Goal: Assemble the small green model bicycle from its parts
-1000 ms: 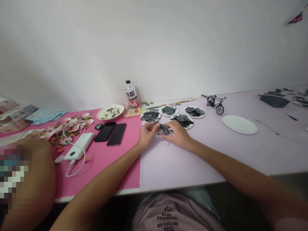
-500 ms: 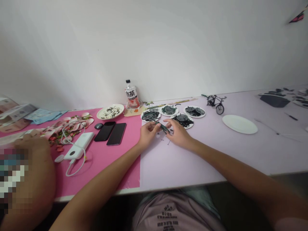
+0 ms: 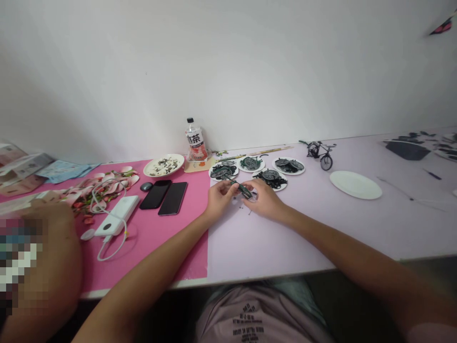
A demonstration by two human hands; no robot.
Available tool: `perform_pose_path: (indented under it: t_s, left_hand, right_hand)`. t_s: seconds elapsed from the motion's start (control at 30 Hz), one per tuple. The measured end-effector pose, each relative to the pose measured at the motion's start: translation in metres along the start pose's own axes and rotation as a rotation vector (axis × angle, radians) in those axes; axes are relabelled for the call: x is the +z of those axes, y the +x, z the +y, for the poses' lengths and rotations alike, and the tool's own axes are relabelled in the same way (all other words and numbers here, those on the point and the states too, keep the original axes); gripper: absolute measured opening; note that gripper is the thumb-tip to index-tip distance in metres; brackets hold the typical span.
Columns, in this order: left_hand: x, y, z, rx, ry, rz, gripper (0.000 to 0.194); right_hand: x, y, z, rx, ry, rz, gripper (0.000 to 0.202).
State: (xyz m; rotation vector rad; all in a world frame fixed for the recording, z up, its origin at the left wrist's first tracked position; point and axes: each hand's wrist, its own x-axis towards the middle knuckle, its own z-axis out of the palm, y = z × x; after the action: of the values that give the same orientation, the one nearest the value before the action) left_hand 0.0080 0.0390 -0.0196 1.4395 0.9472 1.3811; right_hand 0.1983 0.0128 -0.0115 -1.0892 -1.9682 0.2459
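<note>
Since the earlier frame, only small movement is seen: the thumb of the right hand [image 3: 267, 197] has shifted slightly, while the left hand [image 3: 220, 196] stays nearly in the same place. Between both hands is a dark green model part [image 3: 244, 191], just in front of the plate [image 3: 282, 188] with dark pieces. Its long axis goes slantwise, from the left fingertips at the far end down toward the right fingers at the near end. The left fingers are closed on it in a pinch. The right fingers are partly open and curved around the near end; I cannot tell if they grip it or only touch it. Both hands are about equally near. Some tiny loose pieces [image 3: 249, 213] lie on the surface [image 3: 285, 243] below, and a model bicycle [image 3: 320, 155] stands upright farther to the right.
</note>
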Motion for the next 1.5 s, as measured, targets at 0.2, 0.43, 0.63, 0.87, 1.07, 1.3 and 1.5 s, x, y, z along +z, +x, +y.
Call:
perform_pose_path:
  t_s: [0.2, 0.43, 0.63, 0.87, 1.07, 1.3, 1.5]
  left_hand:
    - [0.001, 0.0, 0.001, -0.018, 0.008, -0.009, 0.056]
    - [0.0, -0.002, 0.003, -0.024, 0.029, -0.022, 0.056]
    - [0.0, -0.001, 0.002, -0.016, 0.039, -0.039, 0.053]
    - [0.0, -0.001, 0.003, -0.045, -0.022, -0.038, 0.057]
    - [-0.002, 0.002, 0.0, -0.038, -0.03, -0.036, 0.054]
    - [-0.002, 0.002, 0.003, -0.051, -0.031, -0.019, 0.053]
    - [-0.002, 0.001, 0.004, -0.059, -0.041, -0.027, 0.054]
  right_hand:
    - [0.005, 0.0, -0.006, 0.011, -0.047, -0.003, 0.036]
    - [0.009, 0.001, -0.006, 0.01, -0.076, 0.04, 0.024]
    - [0.007, 0.001, -0.006, -0.003, -0.114, 0.044, 0.022]
    - [0.003, 0.003, -0.005, -0.016, -0.105, 0.021, 0.023]
    - [0.001, 0.004, -0.002, -0.028, -0.03, -0.018, 0.029]
    - [-0.001, 0.003, 0.003, -0.058, 0.03, -0.079, 0.032]
    - [0.002, 0.003, 0.006, -0.049, 0.025, -0.064, 0.034]
